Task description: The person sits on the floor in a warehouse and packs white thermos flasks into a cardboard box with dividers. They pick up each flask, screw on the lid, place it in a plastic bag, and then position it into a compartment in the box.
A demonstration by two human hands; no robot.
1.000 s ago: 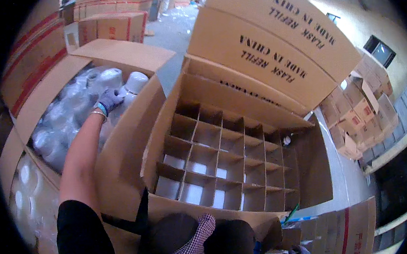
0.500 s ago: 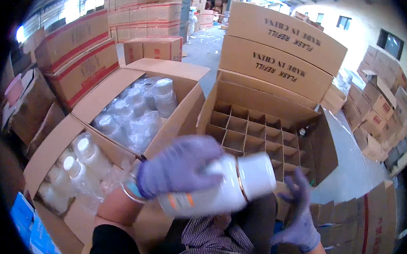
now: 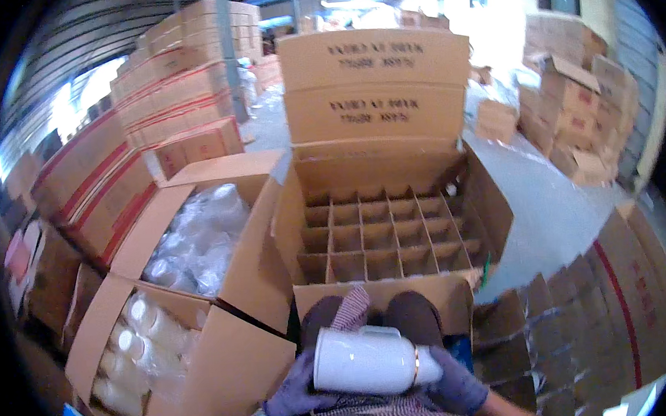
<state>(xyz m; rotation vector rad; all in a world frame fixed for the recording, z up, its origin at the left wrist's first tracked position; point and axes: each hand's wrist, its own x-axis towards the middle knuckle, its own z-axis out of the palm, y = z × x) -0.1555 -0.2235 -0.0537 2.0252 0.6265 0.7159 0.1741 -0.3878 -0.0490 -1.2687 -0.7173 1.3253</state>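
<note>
Both gloved hands, left hand [image 3: 297, 393] and right hand [image 3: 454, 387], gripped a white flask [image 3: 369, 360] lying sideways above the lap, near the divided box's [image 3: 388, 300] front edge; smooth plastic could slip.

Daylight enters from the upper centre and upper right of the frame, washing out the pale rear wall [image 3: 443, 7] and grey concrete floor [image 3: 554, 210]. Second blown-out patch at upper left. Glare streak on the glossy white cylindrical flask [image 3: 369, 360], lower centre. Partitioned brown cardboard box [image 3: 384, 239] cells shadowed. Strong fisheye bending; black vignette at corners. Overall softness, slight blur.
</note>
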